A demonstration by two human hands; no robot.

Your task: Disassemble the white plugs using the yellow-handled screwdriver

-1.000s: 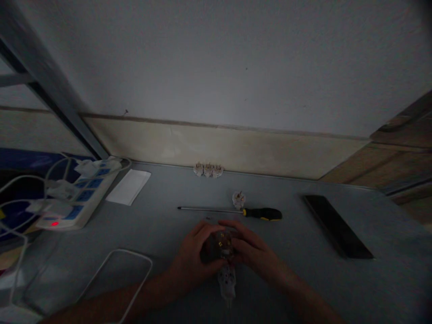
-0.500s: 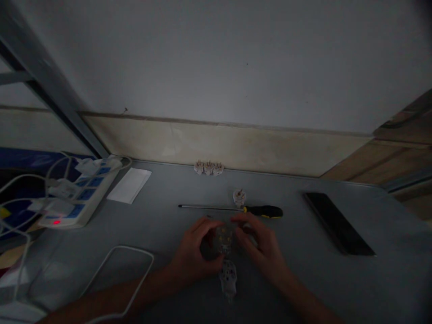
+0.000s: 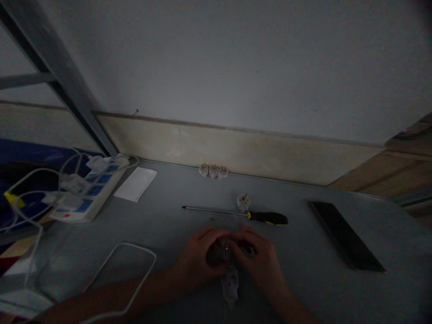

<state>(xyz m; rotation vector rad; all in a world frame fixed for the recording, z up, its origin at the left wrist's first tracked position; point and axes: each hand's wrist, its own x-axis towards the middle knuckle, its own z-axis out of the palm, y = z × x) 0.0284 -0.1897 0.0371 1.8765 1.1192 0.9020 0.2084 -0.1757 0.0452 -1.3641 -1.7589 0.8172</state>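
Observation:
My left hand (image 3: 199, 254) curls round a clear plug (image 3: 226, 247), gripping it between thumb and fingers. From the other side, the closed fingers of my right hand (image 3: 256, 252) press on the same plug near its top; they cover much of it. Just below the plug, a clear plug half (image 3: 230, 284) lies on the table, close to my left thumb. Beyond my hands lies a screwdriver (image 3: 266, 218) with a black and yellow handle. One plug with pins up (image 3: 243, 202) rests against the far side of its shaft.
Three similar plugs (image 3: 213, 170) stand in a row by the wall. A white power strip (image 3: 92, 198) with several chargers and cables is at the left, beside a folded white paper (image 3: 135, 184). A white cable (image 3: 135, 245) loops over my left forearm. A dark phone (image 3: 346, 236) lies right.
My right fingers have moved in from beside the plug and closed against it. My left hand keeps its grip. The whole view has shifted slightly.

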